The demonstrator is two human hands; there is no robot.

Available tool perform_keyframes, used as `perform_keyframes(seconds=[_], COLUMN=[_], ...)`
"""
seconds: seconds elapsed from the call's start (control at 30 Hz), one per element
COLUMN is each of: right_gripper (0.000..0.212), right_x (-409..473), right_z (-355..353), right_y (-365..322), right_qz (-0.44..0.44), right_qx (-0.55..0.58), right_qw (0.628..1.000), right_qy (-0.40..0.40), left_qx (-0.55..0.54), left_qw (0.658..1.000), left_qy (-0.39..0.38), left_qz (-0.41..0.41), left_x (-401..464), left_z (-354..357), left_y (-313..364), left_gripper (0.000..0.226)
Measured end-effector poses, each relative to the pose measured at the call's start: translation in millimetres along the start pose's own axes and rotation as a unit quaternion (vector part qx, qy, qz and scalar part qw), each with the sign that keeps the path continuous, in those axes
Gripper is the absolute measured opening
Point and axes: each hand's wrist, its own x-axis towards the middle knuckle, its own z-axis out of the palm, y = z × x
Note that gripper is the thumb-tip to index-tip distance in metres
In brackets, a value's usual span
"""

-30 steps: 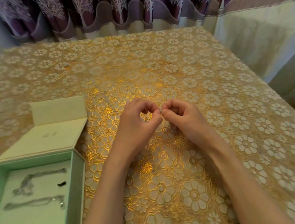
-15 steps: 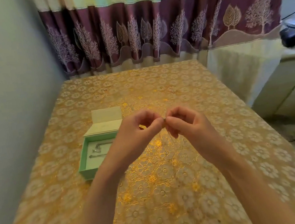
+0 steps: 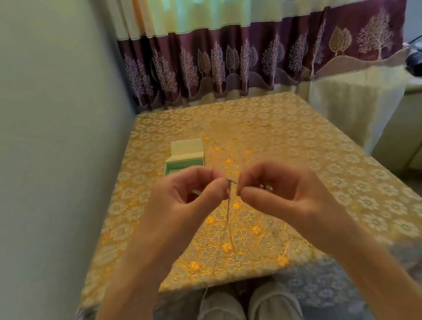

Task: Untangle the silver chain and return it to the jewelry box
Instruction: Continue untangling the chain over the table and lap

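Jewelry box (image 3: 184,160) on table (image 3: 299,175), behind left hand (image 3: 183,205).

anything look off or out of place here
Nothing stands out. Both hands, left hand and right hand, pinch the silver chain above the gold floral tablecloth, a strand hanging down between them. The jewelry box sits open behind the left hand, lid folded back.

I see soft daylight glowing through the curtain (image 3: 211,0), glare glinting off the gold tabletop (image 3: 267,131), and motion blur with wide-angle stretching at the edges.
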Motion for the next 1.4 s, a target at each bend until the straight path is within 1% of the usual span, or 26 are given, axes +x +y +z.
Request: perform_keyframes(seconds=[0.13,0.27,0.4,0.47,0.53,0.7,0.9,1.13,1.27,1.4], right_gripper=[0.008,0.012,0.008,0.004,0.007,0.005,0.006,0.008,0.005,0.004], right_x=[-21.0,-39.5,-54.6,-60.4,-64.8,-72.6,-80.9,-94.9,-108.7,-121.9], right_z=[16.9,28.5,37.4,39.7,41.4,43.2,44.2,46.0,52.0,57.3], right_y=[-3.5,-1.2,3.3,5.6,7.9,11.9,20.0,39.6,53.2,62.4], right_qz=[-0.001,0.019,0.062,0.090,0.118,0.152,0.177,0.220,0.246,0.266], right_qx=[-0.055,-0.033,-0.004,-0.009,-0.011,-0.031,-0.042,-0.023,-0.022,-0.024], right_qw=[0.998,0.996,0.994,0.991,0.987,0.981,0.977,0.971,0.964,0.959], right_qy=[0.044,0.076,0.091,0.100,0.108,0.115,0.115,0.094,0.100,0.090], left_qx=[0.038,0.094,0.144,0.174,0.198,0.260,0.282,0.330,0.312,0.284], left_qw=[0.999,0.993,0.986,0.981,0.976,0.960,0.956,0.942,0.949,0.957], left_qy=[0.034,0.061,0.058,0.051,0.047,0.050,0.024,-0.016,-0.033,-0.052], left_qz=[0.010,0.034,0.063,0.068,0.073,0.093,0.071,0.057,0.019,-0.030], left_x=[-28.3,-49.5,-63.5,-69.2,-73.9,-78.9,-84.3,-90.9,-101.6,-113.1], left_z=[5.3,9.5,12.4,14.0,15.9,19.8,24.5,29.7,35.4,39.2], left_y=[1.0,-3.1,-8.3,-11.6,-14.9,-25.5,-37.5,-53.8,-67.9,-78.5], left_gripper=[0.022,0.019,0.012,0.009,0.006,0.003,0.006,0.012,0.009,0.005])
